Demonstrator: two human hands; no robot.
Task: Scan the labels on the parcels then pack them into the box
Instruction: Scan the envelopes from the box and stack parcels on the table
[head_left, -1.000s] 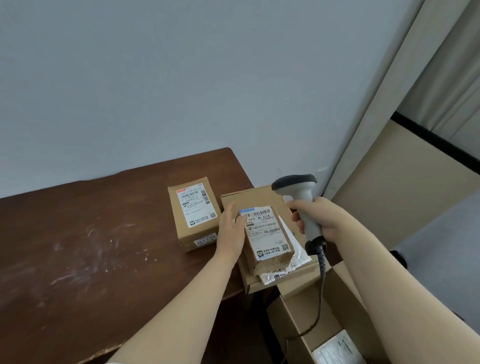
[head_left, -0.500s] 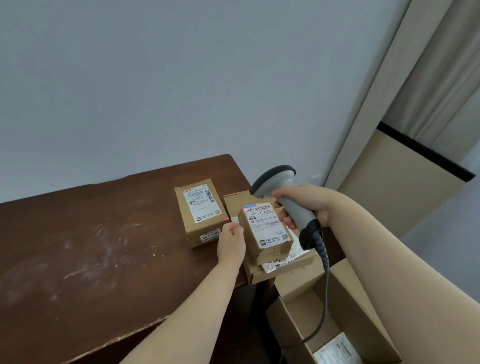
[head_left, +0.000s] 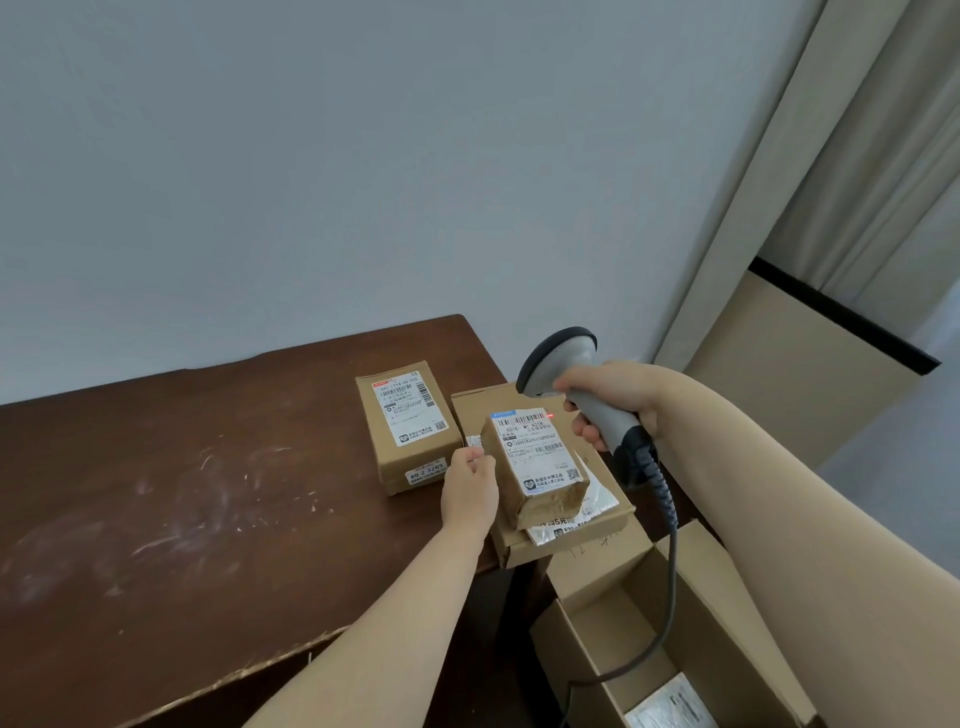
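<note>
Box (head_left: 597, 569) cut by bottom edge; flat parcel (head_left: 566, 548) label mostly covered.

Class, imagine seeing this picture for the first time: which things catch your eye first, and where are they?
First the grey scanner gripped in the right hand, right of centre, throwing a red dot on the label of a small parcel that the left hand holds. Next, a second parcel on the dark table, and the open box at lower right.
</note>
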